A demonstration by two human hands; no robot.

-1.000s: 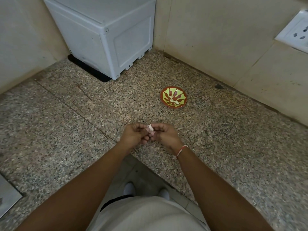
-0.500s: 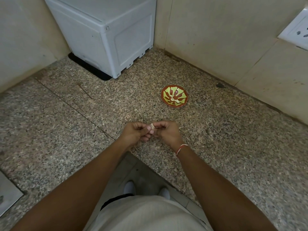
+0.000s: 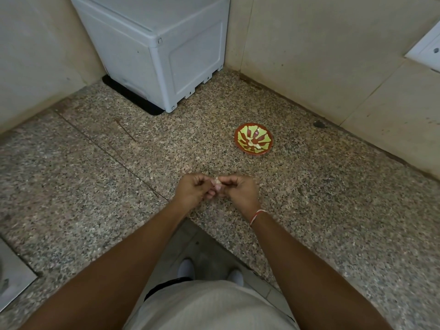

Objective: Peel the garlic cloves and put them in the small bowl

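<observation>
Both the left hand (image 3: 194,190) and right hand (image 3: 239,191) pinch a garlic clove (image 3: 217,186). Beyond the right hand, the small bowl (image 3: 240,142) holds pale peeled cloves (image 3: 254,145).

Speckled granite counter (image 3: 309,222) — on it a small bowl (image 3: 253,138) and a white box appliance (image 3: 154,51).

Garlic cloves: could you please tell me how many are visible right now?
2, as far as can be told: one garlic clove pinched between the left hand and right hand, and pale peeled garlic in the small bowl, possibly several pieces.
</observation>
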